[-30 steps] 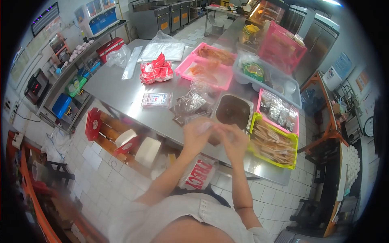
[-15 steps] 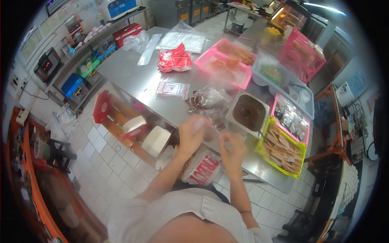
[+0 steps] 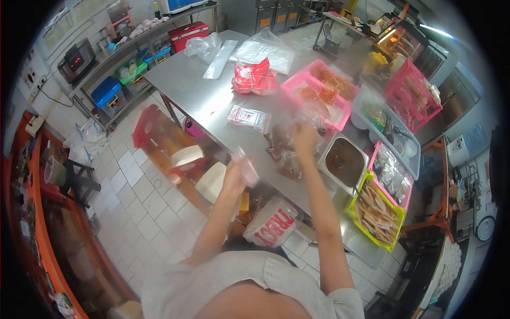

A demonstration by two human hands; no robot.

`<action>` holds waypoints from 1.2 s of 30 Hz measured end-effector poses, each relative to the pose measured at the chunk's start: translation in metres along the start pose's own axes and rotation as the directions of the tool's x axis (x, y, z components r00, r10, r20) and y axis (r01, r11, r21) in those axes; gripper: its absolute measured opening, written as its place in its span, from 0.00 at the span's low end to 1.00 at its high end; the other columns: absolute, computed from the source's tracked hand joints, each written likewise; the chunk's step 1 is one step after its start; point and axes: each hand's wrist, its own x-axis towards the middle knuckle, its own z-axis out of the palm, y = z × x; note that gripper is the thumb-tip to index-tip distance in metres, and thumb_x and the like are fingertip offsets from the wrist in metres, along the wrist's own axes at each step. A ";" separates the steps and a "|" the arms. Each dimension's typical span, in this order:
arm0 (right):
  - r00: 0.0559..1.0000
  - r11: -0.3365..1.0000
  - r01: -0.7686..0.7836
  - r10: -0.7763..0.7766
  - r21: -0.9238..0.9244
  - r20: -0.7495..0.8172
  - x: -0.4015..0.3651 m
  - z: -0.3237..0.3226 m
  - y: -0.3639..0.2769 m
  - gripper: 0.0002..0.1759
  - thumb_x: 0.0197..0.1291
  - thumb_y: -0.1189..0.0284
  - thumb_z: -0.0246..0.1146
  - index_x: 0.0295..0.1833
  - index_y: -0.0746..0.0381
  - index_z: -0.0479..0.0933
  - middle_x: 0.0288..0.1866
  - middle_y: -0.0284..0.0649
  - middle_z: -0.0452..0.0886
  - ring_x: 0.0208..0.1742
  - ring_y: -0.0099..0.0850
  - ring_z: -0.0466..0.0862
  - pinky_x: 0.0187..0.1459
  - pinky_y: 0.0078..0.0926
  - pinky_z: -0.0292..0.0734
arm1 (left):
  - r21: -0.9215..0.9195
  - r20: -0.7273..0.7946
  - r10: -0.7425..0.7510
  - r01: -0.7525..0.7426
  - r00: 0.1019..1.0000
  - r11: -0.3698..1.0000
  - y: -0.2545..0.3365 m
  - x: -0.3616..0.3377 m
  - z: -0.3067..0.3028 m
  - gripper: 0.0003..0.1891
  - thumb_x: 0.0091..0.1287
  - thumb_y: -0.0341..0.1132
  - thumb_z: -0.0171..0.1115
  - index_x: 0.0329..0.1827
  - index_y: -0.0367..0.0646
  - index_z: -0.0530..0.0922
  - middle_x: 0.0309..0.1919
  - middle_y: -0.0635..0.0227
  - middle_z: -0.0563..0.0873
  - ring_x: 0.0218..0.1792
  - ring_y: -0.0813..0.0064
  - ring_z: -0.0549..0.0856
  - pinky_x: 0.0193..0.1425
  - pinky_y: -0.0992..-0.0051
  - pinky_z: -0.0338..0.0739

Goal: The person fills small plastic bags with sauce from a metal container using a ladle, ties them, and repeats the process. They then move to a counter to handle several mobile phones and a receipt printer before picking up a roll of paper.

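My left hand [image 3: 232, 178] is closed around a small pinkish clear plastic packet [image 3: 246, 166], blurred, just off the table's near edge. Farther forward, my right hand [image 3: 305, 141] reaches over a pile of small clear bags with brown sauce [image 3: 284, 153]. Its fingers are bent together, and what they hold is hidden. To the right of this hand stands a steel pan [image 3: 363, 177] with brown sauce inside. A flat pack of small plastic bags [image 3: 248, 117] lies left of the pile.
On the steel table [image 3: 186, 95] are a red plastic bag [image 3: 254, 77], clear plastic sheets [image 3: 264, 53], a pink tray [image 3: 340, 123], a bluish clear bin [image 3: 416, 154] and a yellow-green basket [image 3: 394, 240] of brown packets. A bag with red lettering [image 3: 272, 223] hangs at the near edge.
My hands, close together before, have moved apart. The right went forward over the sauce bags; the left now holds the pinkish packet away from it. The view has shifted left.
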 end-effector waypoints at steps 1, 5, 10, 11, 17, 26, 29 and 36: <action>0.998 0.986 -0.011 0.002 -0.165 -0.056 0.006 0.010 0.012 0.11 0.55 0.69 0.58 0.31 0.67 0.79 0.28 0.51 0.81 0.31 0.49 0.81 0.34 0.44 0.73 | 0.010 0.076 -0.102 0.101 0.992 0.995 0.000 -0.004 -0.004 0.19 0.67 0.31 0.51 0.60 0.36 0.63 0.50 0.59 0.78 0.42 0.71 0.80 0.45 0.72 0.77; 0.994 0.957 0.011 0.022 -0.290 0.110 -0.027 0.013 0.029 0.14 0.58 0.66 0.57 0.36 0.67 0.78 0.28 0.51 0.80 0.31 0.49 0.81 0.35 0.44 0.74 | -0.002 0.121 -0.064 0.064 0.991 0.998 -0.011 -0.016 -0.001 0.20 0.66 0.26 0.49 0.61 0.35 0.61 0.55 0.57 0.76 0.52 0.66 0.78 0.51 0.68 0.76; 0.949 0.944 -0.083 -0.023 0.318 0.314 -0.124 -0.039 -0.039 0.17 0.54 0.63 0.63 0.35 0.68 0.76 0.22 0.45 0.78 0.24 0.31 0.80 0.28 0.28 0.73 | -0.035 0.108 -0.115 0.120 0.987 0.992 -0.014 -0.033 0.013 0.22 0.64 0.26 0.53 0.61 0.35 0.62 0.53 0.58 0.78 0.54 0.67 0.77 0.53 0.70 0.75; 0.948 0.946 -0.088 -0.017 0.313 0.318 -0.135 -0.039 -0.044 0.17 0.54 0.63 0.63 0.35 0.68 0.76 0.22 0.45 0.78 0.24 0.31 0.80 0.28 0.28 0.73 | -0.035 0.124 -0.150 0.155 0.981 0.987 -0.014 -0.038 0.017 0.22 0.63 0.26 0.55 0.60 0.34 0.63 0.53 0.58 0.78 0.54 0.68 0.78 0.53 0.71 0.75; 0.923 0.796 -0.383 0.319 0.469 0.213 -0.161 -0.050 -0.043 0.15 0.64 0.67 0.55 0.34 0.69 0.77 0.15 0.35 0.69 0.18 0.19 0.64 0.19 0.23 0.55 | 0.116 0.351 -0.151 0.117 0.924 0.986 -0.020 -0.053 0.039 0.17 0.64 0.29 0.55 0.56 0.34 0.68 0.51 0.59 0.79 0.52 0.69 0.79 0.53 0.72 0.76; 0.926 0.790 -0.305 0.377 0.532 -0.028 -0.155 -0.085 -0.050 0.12 0.64 0.73 0.53 0.43 0.70 0.77 0.28 0.38 0.75 0.20 0.19 0.71 0.24 0.18 0.68 | -0.023 -0.103 0.131 -0.134 0.986 0.991 -0.049 -0.052 0.043 0.18 0.70 0.37 0.49 0.60 0.41 0.63 0.39 0.66 0.80 0.40 0.76 0.79 0.44 0.75 0.76; 0.893 0.689 -0.390 0.444 0.611 0.070 -0.160 -0.091 -0.049 0.12 0.64 0.74 0.53 0.48 0.68 0.77 0.28 0.35 0.76 0.21 0.18 0.72 0.24 0.14 0.68 | 0.210 0.034 0.232 -0.234 0.972 0.949 -0.044 -0.060 0.047 0.16 0.68 0.35 0.54 0.56 0.39 0.68 0.37 0.70 0.80 0.34 0.81 0.77 0.38 0.81 0.72; 0.907 0.663 -0.337 0.420 0.669 0.040 -0.160 -0.100 -0.042 0.12 0.61 0.74 0.57 0.49 0.66 0.78 0.28 0.35 0.76 0.23 0.19 0.74 0.26 0.15 0.71 | 0.493 0.438 0.060 -0.296 0.897 0.818 -0.025 -0.078 0.069 0.07 0.62 0.31 0.61 0.34 0.36 0.79 0.26 0.76 0.80 0.26 0.89 0.73 0.31 0.86 0.67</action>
